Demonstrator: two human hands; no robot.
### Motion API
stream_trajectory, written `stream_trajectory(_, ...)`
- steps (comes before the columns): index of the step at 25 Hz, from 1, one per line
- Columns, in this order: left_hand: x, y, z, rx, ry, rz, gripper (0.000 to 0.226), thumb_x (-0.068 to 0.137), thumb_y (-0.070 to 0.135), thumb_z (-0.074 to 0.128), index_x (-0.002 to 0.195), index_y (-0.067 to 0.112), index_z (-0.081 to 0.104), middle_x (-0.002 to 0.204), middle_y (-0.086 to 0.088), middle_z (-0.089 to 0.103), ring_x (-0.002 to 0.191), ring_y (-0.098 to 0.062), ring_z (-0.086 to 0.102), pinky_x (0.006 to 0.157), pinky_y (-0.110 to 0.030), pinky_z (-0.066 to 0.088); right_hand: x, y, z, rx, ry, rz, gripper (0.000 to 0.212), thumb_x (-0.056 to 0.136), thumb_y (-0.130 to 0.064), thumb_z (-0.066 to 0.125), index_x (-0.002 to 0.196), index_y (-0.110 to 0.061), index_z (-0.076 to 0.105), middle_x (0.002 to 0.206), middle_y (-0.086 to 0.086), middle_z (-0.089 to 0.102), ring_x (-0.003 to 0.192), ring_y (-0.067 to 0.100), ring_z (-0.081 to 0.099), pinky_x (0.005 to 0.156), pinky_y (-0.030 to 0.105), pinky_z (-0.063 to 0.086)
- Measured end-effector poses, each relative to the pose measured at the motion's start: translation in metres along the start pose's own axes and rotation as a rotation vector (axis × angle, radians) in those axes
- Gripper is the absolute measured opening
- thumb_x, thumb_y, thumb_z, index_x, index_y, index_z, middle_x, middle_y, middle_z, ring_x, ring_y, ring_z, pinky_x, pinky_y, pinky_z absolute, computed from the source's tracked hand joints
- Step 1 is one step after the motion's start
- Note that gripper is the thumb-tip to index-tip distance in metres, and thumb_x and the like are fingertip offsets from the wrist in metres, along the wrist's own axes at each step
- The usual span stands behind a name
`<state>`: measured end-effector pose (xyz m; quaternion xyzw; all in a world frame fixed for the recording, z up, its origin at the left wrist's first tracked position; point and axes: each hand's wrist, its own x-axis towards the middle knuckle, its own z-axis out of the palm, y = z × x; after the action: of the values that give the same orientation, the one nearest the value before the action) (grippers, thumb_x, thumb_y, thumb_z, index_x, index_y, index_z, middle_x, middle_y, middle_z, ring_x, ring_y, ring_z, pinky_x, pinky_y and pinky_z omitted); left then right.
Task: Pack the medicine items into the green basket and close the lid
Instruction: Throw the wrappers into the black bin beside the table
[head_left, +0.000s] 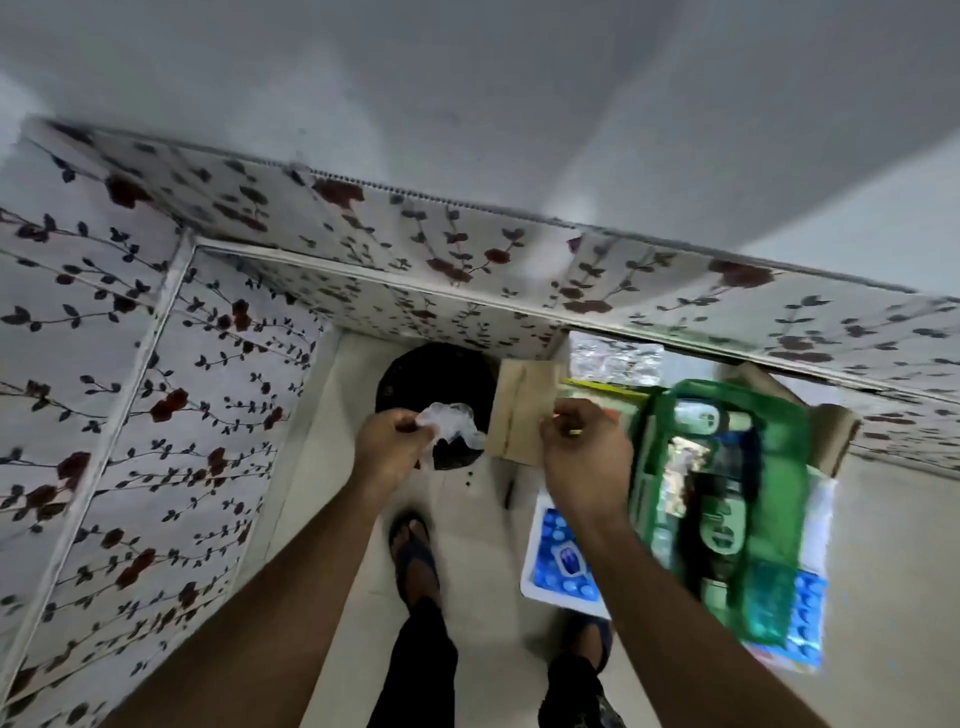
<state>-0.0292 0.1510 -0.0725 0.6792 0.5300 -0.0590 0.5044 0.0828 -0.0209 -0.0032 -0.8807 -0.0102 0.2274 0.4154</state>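
The green basket (722, 499) hangs low at the right, seen from above, with several medicine items inside; its handle seems to hang from my right arm. My left hand (389, 441) is shut on a crumpled clear plastic wrapper (452, 423) over a black bin (436, 405) on the floor. My right hand (582, 457) is closed, pinching something small that I cannot make out, just left of the basket. A brown paper piece (522, 415) lies behind my right hand.
A cabinet with floral-patterned covering (130, 389) stands at the left and runs across the back. On the floor under the basket lies a blue and white pack (563, 561). My two feet in sandals (413, 551) stand on pale tiles.
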Motion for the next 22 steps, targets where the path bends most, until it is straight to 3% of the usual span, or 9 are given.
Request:
stream_trajectory(3,0.083,-0.054,0.005,0.024,0.001,-0.036,0.02,0.085,0.015,0.066,0.075,-0.002,0.072,0.073,-0.019,0.071,0.066,-0.024,0.064,0.062,-0.034,0.051,0.034,0.028,0.113,-0.188,-0.081,-0.004,0.016,0.086,-0.014,0.058,0.086,-0.011,0.074,0.082,0.009,0.075,0.077,0.029,0.068,0.058,0.025,0.04)
stream_trajectory(7,0.174,-0.115,0.02,0.088,-0.004,-0.024,0.029,0.083,0.013,0.062,0.054,0.015,0.061,0.054,0.002,0.059,0.058,-0.017,0.056,0.052,-0.023,0.041,0.078,0.072,0.222,-0.252,-0.156,0.099,0.034,0.094,-0.022,0.048,0.076,-0.007,0.071,0.069,0.011,0.07,0.064,0.03,0.065,0.058,0.038,0.055)
stream_trajectory(9,0.208,-0.135,0.028,0.097,-0.047,-0.02,0.027,0.083,0.011,0.062,0.059,0.023,0.058,0.065,0.002,0.062,0.063,-0.013,0.057,0.055,-0.02,0.041,0.095,0.091,0.259,-0.293,-0.143,0.107,0.041,0.098,-0.025,0.045,0.073,-0.005,0.07,0.063,0.007,0.064,0.056,0.024,0.058,0.057,0.033,0.05)
stream_trajectory(11,0.23,-0.149,0.034,0.063,-0.133,-0.064,0.013,0.082,0.015,0.068,0.078,0.024,0.06,0.086,-0.001,0.064,0.076,-0.011,0.059,0.072,-0.022,0.048,0.109,0.104,0.283,-0.322,-0.128,0.101,0.04,0.098,-0.025,0.046,0.075,-0.002,0.07,0.07,0.013,0.068,0.064,0.031,0.062,0.06,0.034,0.049)
stream_trajectory(12,0.238,-0.157,0.035,0.056,-0.172,-0.081,0.015,0.081,0.019,0.071,0.093,0.022,0.062,0.096,0.0,0.061,0.088,-0.013,0.059,0.084,-0.026,0.049,0.113,0.11,0.29,-0.327,-0.124,0.104,0.037,0.097,-0.024,0.048,0.077,-0.001,0.069,0.076,0.017,0.07,0.072,0.035,0.065,0.061,0.035,0.05)
stream_trajectory(13,0.242,-0.164,0.033,0.06,-0.192,-0.095,0.033,0.08,0.024,0.074,0.11,0.018,0.061,0.105,0.0,0.058,0.098,-0.016,0.058,0.094,-0.03,0.048,0.116,0.115,0.294,-0.331,-0.135,0.11,0.031,0.095,-0.021,0.05,0.081,0.0,0.069,0.081,0.02,0.071,0.078,0.037,0.066,0.061,0.035,0.051)
stream_trajectory(15,0.236,-0.171,0.024,0.054,-0.164,-0.125,0.052,0.079,0.028,0.075,0.126,0.013,0.057,0.113,-0.002,0.059,0.106,-0.021,0.06,0.099,-0.037,0.048,0.112,0.12,0.29,-0.338,-0.181,0.127,0.023,0.091,-0.018,0.054,0.096,-0.001,0.068,0.094,0.018,0.072,0.089,0.037,0.067,0.064,0.033,0.05)
stream_trajectory(18,0.2,-0.165,0.002,-0.012,-0.12,-0.15,0.033,0.081,0.019,0.073,0.112,0.012,0.064,0.109,-0.012,0.07,0.096,-0.025,0.067,0.09,-0.037,0.054,0.095,0.107,0.257,-0.309,-0.193,0.127,0.03,0.092,-0.016,0.057,0.119,-0.004,0.063,0.106,0.014,0.072,0.102,0.033,0.066,0.078,0.034,0.053)
stream_trajectory(22,0.118,-0.099,-0.029,0.008,-0.086,-0.088,0.016,0.082,0.017,0.07,0.098,0.015,0.069,0.102,-0.011,0.072,0.094,-0.026,0.067,0.085,-0.035,0.054,0.055,0.046,0.173,-0.296,-0.232,0.046,0.032,0.091,-0.021,0.054,0.119,-0.012,0.063,0.107,0.012,0.074,0.105,0.032,0.066,0.089,0.034,0.049)
